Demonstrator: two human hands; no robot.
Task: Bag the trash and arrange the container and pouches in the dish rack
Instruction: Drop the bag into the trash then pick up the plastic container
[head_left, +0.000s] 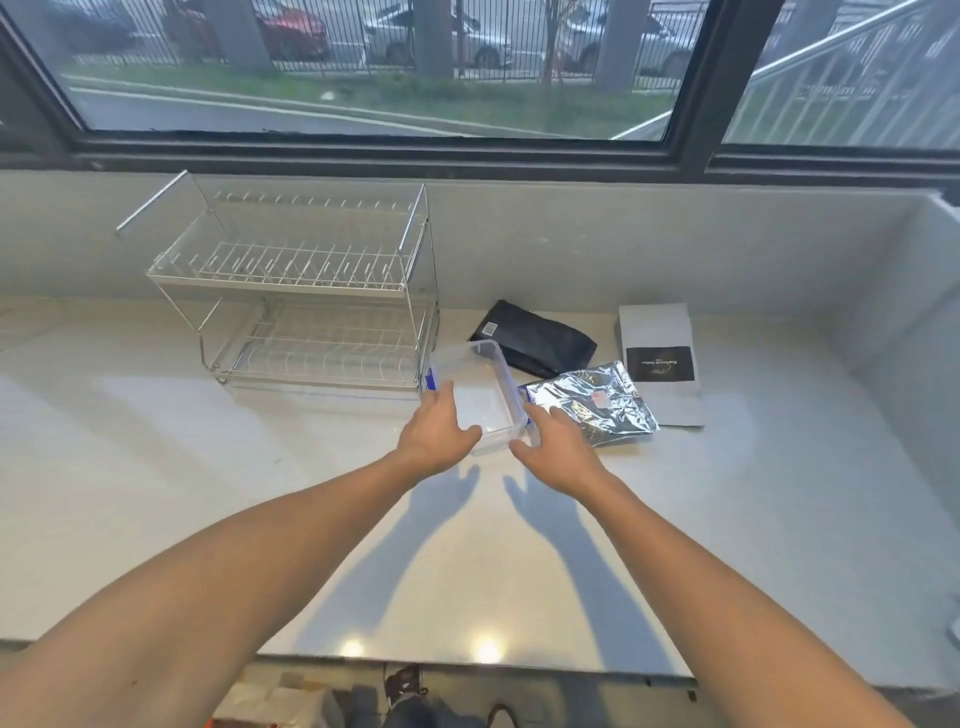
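Observation:
A clear plastic container with blue side clips sits on the white counter, just right of the two-tier wire dish rack, which holds nothing. My left hand is on the container's left side and near corner, fingers spread. My right hand touches its right side by the blue clip. I cannot tell whether either hand grips it firmly. Three pouches lie to the right: a black pouch, a crinkled silver foil pouch and a grey pouch with a black label.
The white counter runs to a raised ledge and a window at the back, and a wall stands at the right. Below the counter's front edge I see a shoe and some bags on the floor.

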